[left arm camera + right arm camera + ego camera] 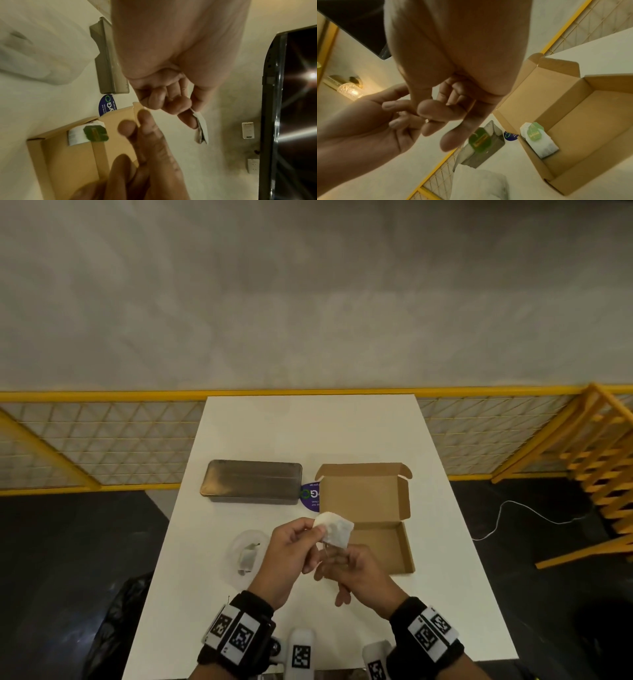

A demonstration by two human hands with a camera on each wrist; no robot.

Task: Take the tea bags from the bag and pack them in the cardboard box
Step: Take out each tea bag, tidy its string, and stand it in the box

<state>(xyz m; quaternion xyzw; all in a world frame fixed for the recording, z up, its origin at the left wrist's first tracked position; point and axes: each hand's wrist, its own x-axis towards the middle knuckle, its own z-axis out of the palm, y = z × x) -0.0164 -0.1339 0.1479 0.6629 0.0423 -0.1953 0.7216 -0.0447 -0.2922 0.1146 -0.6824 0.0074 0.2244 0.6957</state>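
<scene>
My left hand (pixel 294 546) pinches a white tea bag (pixel 335 530) by its upper corner and holds it above the table, just left of the open cardboard box (pixel 394 563). The left wrist view shows the tea bag (pixel 201 128) edge-on under my left fingertips (pixel 187 120). My right hand (pixel 352 573) sits right below it, fingers loosely extended (pixel 145 128); whether they touch the string is unclear. A green tag (pixel 479 139) dangles below my right fingers. One tea bag (pixel 539 143) with a green tag lies in the box's far left corner. The clear plastic bag (pixel 246 556) holds another.
A grey metal tin (pixel 251 481) lies shut at the back left of the white table (pixel 308 433), with a purple sticker (pixel 311 496) between it and the box lid. Yellow mesh fencing (pixel 102 440) runs behind the table. White marker blocks (pixel 301 652) stand at the near edge.
</scene>
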